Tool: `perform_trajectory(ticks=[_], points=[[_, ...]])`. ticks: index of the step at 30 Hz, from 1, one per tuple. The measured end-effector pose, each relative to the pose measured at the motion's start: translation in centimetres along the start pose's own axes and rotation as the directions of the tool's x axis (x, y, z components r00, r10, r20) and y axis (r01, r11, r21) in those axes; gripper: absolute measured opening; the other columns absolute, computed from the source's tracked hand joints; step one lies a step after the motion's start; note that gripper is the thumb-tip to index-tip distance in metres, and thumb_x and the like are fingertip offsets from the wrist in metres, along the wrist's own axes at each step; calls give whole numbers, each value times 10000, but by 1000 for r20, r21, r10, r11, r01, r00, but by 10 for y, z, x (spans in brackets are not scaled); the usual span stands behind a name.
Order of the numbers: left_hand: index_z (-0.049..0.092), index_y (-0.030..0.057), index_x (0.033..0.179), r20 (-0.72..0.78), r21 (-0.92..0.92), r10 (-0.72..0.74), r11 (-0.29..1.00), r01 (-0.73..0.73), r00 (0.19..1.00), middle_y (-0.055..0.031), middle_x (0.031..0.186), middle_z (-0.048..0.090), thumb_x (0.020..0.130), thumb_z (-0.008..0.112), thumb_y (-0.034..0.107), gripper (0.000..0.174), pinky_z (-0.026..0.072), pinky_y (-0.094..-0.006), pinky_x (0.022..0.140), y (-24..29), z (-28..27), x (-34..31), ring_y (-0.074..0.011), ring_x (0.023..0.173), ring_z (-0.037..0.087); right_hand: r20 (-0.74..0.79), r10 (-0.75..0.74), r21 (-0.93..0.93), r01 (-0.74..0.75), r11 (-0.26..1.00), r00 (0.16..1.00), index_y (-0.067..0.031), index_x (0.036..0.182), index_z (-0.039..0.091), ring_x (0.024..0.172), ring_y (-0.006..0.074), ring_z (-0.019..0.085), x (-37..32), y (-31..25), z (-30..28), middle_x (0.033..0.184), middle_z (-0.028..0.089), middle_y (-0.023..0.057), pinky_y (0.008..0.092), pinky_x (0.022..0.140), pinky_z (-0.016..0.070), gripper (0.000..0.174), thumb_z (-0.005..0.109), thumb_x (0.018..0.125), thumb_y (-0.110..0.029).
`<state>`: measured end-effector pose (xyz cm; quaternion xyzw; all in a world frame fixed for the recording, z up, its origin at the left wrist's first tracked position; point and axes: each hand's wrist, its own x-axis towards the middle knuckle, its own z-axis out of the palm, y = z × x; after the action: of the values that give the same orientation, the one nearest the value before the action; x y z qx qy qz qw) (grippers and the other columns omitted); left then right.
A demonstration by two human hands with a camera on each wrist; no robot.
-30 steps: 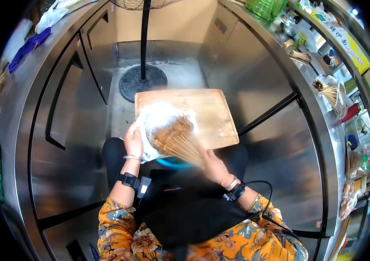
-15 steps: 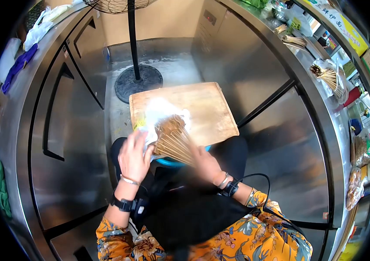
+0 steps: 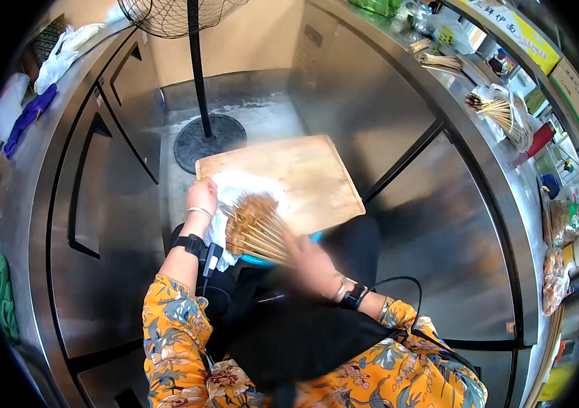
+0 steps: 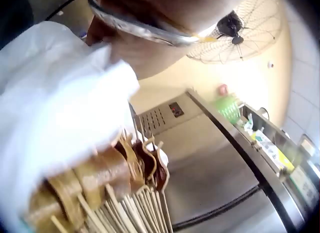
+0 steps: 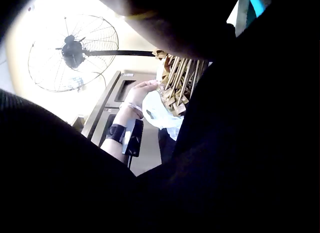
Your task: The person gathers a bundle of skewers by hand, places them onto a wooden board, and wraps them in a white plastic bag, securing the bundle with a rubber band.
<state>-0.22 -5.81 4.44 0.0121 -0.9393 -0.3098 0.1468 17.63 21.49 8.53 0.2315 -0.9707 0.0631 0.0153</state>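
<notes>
Head view: skewers (image 3: 259,221) are gripped by the right hand (image 3: 312,264), their food ends (image 3: 248,209) at a white bag (image 3: 245,181) pinched by the left hand (image 3: 201,196). Left wrist view: plastic could be pierced by jutting tips (image 4: 142,127). Right wrist view: the bag could slip if loosely pinched.

Back wall (image 3: 248,41): plain beige, right across the far end, with a greyish band (image 3: 235,80) running along its foot!
Floor (image 3: 265,122): pale grey, whitish patches towards that wall.
Standing fan (image 3: 198,75): black pole up from a round dark base (image 3: 210,145), wire cage at the top edge.
Left cabinet (image 3: 126,272): brushed steel, black-edged doors.
Right cabinet (image 3: 439,272): steel again, blurred reflections all over!
Light: bright, glaring off the wall in the left wrist view.
</notes>
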Motion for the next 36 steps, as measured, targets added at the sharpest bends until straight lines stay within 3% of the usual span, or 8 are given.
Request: perform_trajectory(ticks=[4, 8, 15, 19, 22, 25, 31, 36], points=[[622, 55, 800, -138, -524, -354, 818, 235, 925, -75, 705, 629, 811, 618, 144, 90, 468, -282, 633, 6, 8, 16, -150, 659, 597, -22, -48, -60, 47, 997, 999, 32, 1340, 296, 755, 254, 512, 0, -1, -2, 913, 453, 165, 327, 630, 456, 664, 492, 706, 29], [613, 51, 837, -275, -682, -241, 731, -12, 931, -13, 716, 607, 842, 588, 123, 77, 455, -246, 620, 24, 28, 27, -88, 642, 540, -26, -60, -117, 57, 991, 998, 22, 1342, 301, 753, 249, 515, 0, -3, -3, 918, 454, 161, 321, 632, 458, 670, 496, 701, 24], [635, 54, 829, 66, -616, 211, 777, -126, 975, -127, 783, 639, 838, 553, 174, 145, 483, -336, 655, 101, 5, -26, -255, 723, 623, -31, -50, -79, 48, 996, 998, -32, 1340, 307, 758, 294, 547, 0, 3, 2, 957, 474, 189, 356, 627, 479, 650, 542, 735, -70], [617, 120, 957, 329, -362, 685, 727, -583, 650, -130, 885, 605, 773, 599, 182, 195, 479, -381, 680, 123, -22, -67, -313, 820, 589, -13, 38, 136, -35, 990, 999, -2, 1369, 246, 725, 301, 560, 5, 9, 1, 991, 482, 225, 368, 593, 474, 718, 529, 708, 9], [597, 128, 1029, -41, -242, 631, 746, -620, 775, -120, 993, 577, 715, 648, 143, 318, 476, -379, 713, 108, -31, -77, -315, 887, 564, 116, 162, 303, -190, 934, 980, -29, 1384, 186, 806, 380, 552, 12, 15, 2, 1030, 482, 241, 413, 669, 479, 753, 557, 730, -57], [544, 113, 1120, -178, 149, 322, 943, -298, 930, -126, 1104, 529, 674, 682, 104, 468, 417, -397, 861, 89, -44, -73, -318, 1007, 506, 171, 216, 373, -266, 889, 961, -22, 1389, 139, 883, 433, 539, 18, 24, 26, 1082, 465, 269, 431, 780, 466, 787, 574, 735, -80], [550, 83, 1050, 147, -342, -173, 915, 214, 974, -135, 1073, 526, 729, 635, 46, 334, 437, -362, 804, -5, 13, -44, -303, 947, 529, 85, 168, 615, -185, 767, 982, 43, 1384, 71, 1108, 445, 413, 40, 10, 31, 1275, 328, 330, 444, 1011, 311, 907, 659, 706, -89], [507, 7, 1083, -287, -379, -78, 924, -38, 955, -176, 1038, 516, 772, 586, 11, 320, 434, -375, 829, 41, -15, -67, -317, 936, 532, 242, 195, 712, -311, 629, 950, 80, 1372, 91, 1273, 374, 274, 46, 0, 0, 1374, 260, 277, 420, 1053, 268, 921, 705, 723, -146]])
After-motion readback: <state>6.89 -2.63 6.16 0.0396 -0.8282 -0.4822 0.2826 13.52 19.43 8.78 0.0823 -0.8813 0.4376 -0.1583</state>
